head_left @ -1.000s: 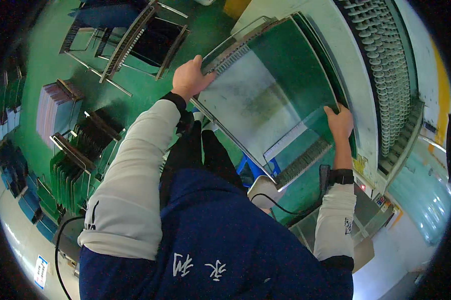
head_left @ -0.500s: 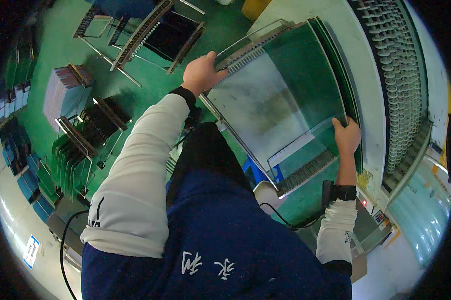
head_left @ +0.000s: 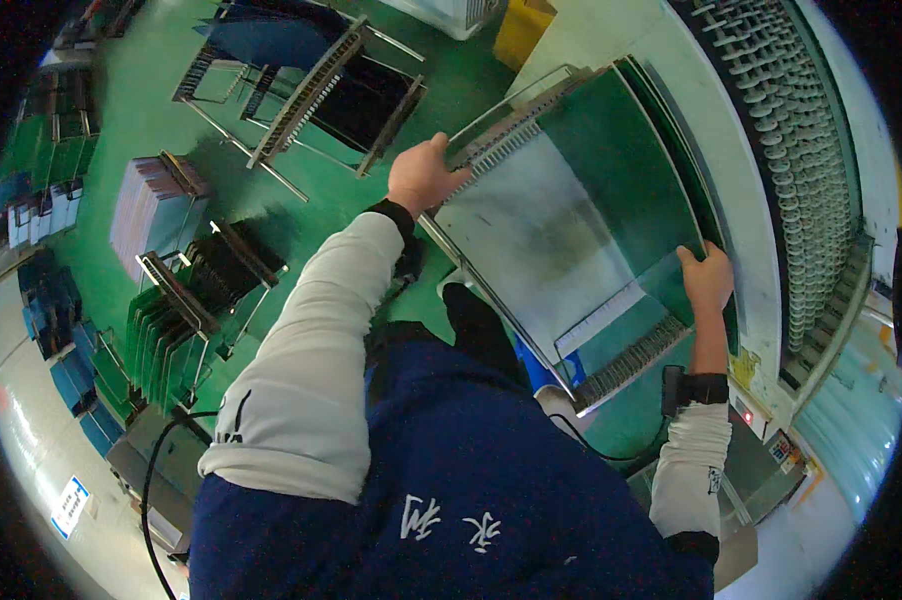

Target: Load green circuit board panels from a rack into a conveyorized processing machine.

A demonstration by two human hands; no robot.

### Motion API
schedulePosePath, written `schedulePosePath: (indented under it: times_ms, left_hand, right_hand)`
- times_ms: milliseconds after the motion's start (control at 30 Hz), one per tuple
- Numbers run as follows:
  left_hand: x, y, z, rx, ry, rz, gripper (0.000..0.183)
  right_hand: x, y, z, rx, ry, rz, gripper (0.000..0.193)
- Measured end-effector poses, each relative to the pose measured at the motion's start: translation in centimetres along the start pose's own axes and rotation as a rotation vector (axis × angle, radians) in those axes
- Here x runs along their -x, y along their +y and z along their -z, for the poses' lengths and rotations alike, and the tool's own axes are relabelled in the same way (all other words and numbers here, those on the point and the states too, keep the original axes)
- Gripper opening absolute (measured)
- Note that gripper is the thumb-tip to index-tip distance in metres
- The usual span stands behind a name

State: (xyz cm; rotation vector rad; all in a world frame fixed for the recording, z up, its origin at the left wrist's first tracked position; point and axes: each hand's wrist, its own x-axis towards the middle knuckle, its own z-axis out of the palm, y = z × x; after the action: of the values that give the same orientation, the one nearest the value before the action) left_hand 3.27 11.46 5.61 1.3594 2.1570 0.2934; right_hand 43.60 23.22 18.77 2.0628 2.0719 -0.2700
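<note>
Now gripped at both ends: large green panel (head_left: 581, 215), held over a slotted metal rack (head_left: 611, 370).

Long axis slanting from upper left to lower right; left hand (head_left: 423, 176) curled over the upper-left edge, right hand (head_left: 709, 280) clasping the right edge. Roller conveyor (head_left: 806, 180) just beside the right side. Open green floor (head_left: 161, 120) to the left, between racks of boards (head_left: 186, 310). Yellow bin (head_left: 523, 28) beyond; white-and-blue sign (head_left: 69, 506) low left.

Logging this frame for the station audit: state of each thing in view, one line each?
Left hand: gripping the panel's far-left edge.
Right hand: gripping the panel's right edge.
Large green panel: held tilted over a slotted metal rack.
Floor rack: filled with upright green boards.
Roller conveyor: nothing on it.
</note>
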Motion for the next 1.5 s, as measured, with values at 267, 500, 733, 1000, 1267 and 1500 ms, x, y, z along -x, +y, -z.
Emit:
schedulePosePath:
  times_ms: [267,500,733,1000,1267,1500]
  left_hand:
    - [0.5,-0.2,-0.1,0.013,0.044,-0.031,0.049]
    - [0.9,-0.9,0.0,0.072,0.05,-0.061,0.051]
    - [1.1,-1.3,-0.6,0.123,0.126,-0.121,0.044]
    - [1.5,-1.1,-0.6,0.17,0.159,-0.165,0.043]
    - [1.4,-1.0,-0.5,0.162,0.166,-0.162,0.044]
    - [1.6,-1.4,-0.7,0.151,0.18,-0.157,0.047]
  right_hand:
    - [0.1,0.2,-0.4,0.046,0.013,0.009,0.047]
    - [0.3,-0.2,-0.3,0.042,0.068,0.002,0.052]
    - [-0.3,1.8,-2.3,-0.037,0.174,0.028,0.053]
    - [-3.1,5.2,-4.3,-0.078,0.38,0.107,0.037]
    - [-2.1,3.8,-2.5,-0.22,0.23,0.132,0.035]
    - [-1.4,2.4,-1.6,-0.076,0.187,0.052,0.045]
